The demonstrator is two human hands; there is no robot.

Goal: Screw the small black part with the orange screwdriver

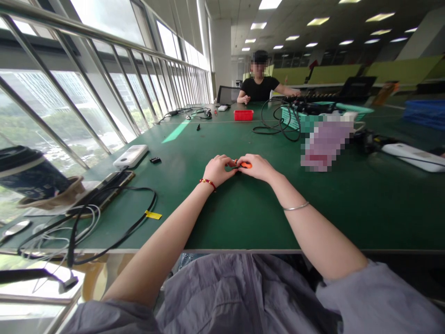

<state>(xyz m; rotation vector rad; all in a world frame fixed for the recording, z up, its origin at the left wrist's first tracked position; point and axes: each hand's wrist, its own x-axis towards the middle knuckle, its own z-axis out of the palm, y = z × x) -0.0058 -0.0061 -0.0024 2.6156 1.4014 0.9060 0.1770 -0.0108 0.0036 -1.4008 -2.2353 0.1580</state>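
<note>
My left hand (219, 170) and my right hand (257, 168) meet over the middle of the green table (222, 213). Both have curled fingers, with the tips close together. A small orange and dark item (246, 165) is pinched in my right hand; fingers cover much of it, so its kind does not show. My left thumb and fingers close in a pinch at its left end, where a bit of orange also peeks out. What exactly the left fingertips grip is too small to make out.
At left are a cup (31, 174), a phone (107, 190), a white box (131, 156), a small black piece (155, 160) and looped cables. A red basket (243, 115), a teal basket (292, 119) and a pixelated pack (327, 144) lie beyond. A person (260, 86) sits opposite.
</note>
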